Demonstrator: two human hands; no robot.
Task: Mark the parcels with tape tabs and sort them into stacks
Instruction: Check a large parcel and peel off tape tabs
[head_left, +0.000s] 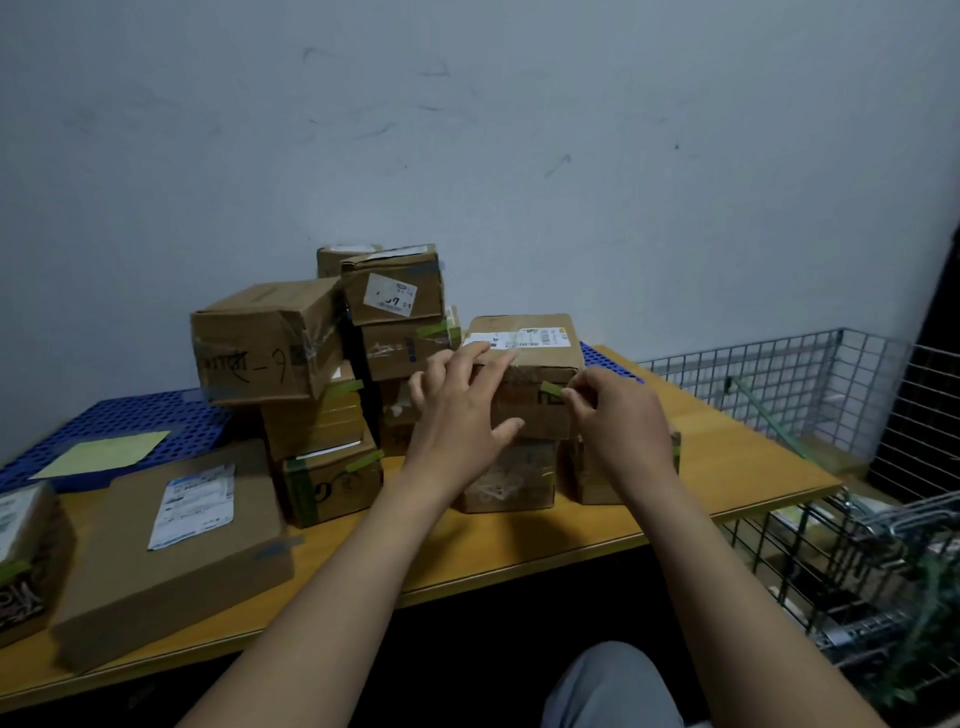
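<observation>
A brown cardboard parcel (535, 353) with a white barcode label sits on top of a lower parcel (506, 480) on the wooden table (727, 457). My left hand (460, 410) lies against its front left face with the fingers spread and straight. My right hand (615, 415) pinches a green tape tab (551, 388) at the parcel's front upper edge. Behind and to the left rises a stack of parcels (395, 291), some with green tabs at their edges.
A wide flat parcel (171, 525) with a white label lies at the left front, and another small one (23, 551) at the far left. A blue perforated mat (119, 415) carries a yellow sheet (104, 452). Wire mesh baskets (831, 561) stand to the right.
</observation>
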